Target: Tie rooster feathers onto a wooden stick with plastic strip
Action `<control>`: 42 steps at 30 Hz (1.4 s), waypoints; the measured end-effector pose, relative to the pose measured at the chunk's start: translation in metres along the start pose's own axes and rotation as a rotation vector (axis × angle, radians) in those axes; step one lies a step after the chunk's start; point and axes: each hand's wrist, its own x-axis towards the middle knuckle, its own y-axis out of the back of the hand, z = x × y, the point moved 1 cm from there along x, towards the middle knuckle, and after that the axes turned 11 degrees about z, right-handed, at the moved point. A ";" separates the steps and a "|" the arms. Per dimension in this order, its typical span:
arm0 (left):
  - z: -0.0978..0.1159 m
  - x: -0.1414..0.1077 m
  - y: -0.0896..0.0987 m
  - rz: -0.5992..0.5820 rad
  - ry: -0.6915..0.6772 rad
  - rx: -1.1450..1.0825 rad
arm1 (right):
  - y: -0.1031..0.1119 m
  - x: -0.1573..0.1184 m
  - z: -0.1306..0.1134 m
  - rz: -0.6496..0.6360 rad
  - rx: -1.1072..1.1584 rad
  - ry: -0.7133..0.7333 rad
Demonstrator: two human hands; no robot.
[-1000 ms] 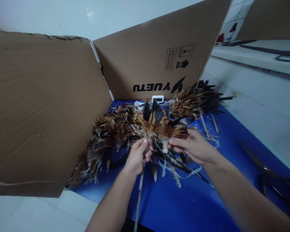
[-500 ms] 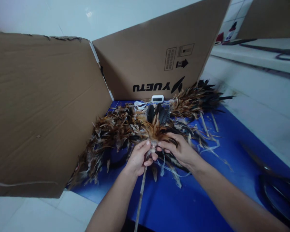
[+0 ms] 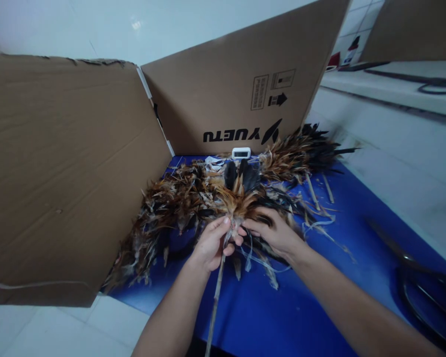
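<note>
My left hand [image 3: 213, 241] is closed round a thin stick [image 3: 216, 297] just below a tuft of brown and black feathers [image 3: 240, 193] at its upper end. The stick slants down to the bottom edge of the view. On the right side of the tuft, my right hand [image 3: 273, 230] has its fingers pressed at the feather bases; dark feathers lie over it. A clear plastic strip [image 3: 249, 255] hangs below, between the hands. Loose feathers [image 3: 178, 198] are heaped behind and to the left on the blue table [image 3: 267, 312].
Cardboard panels [image 3: 59, 173] stand at the left and back. A small white device [image 3: 241, 153] sits by the back panel. At the back right lies a feather bundle [image 3: 301, 151], with short sticks [image 3: 312, 192] in front. Large black scissors [image 3: 409, 260] lie at the right.
The right hand's fingers have shifted slightly at the feather bases, and the tuft's lower feathers look more spread. My left hand keeps its hold on the stick.
</note>
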 end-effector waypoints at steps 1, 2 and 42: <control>0.000 0.000 0.000 -0.001 -0.006 -0.005 | 0.000 0.000 0.002 -0.001 0.012 -0.012; 0.000 0.000 0.000 0.000 -0.008 -0.009 | -0.001 0.000 0.003 0.002 0.019 -0.024; 0.033 0.001 0.027 0.126 -0.164 -0.105 | 0.010 -0.010 0.002 -0.196 -0.215 -0.132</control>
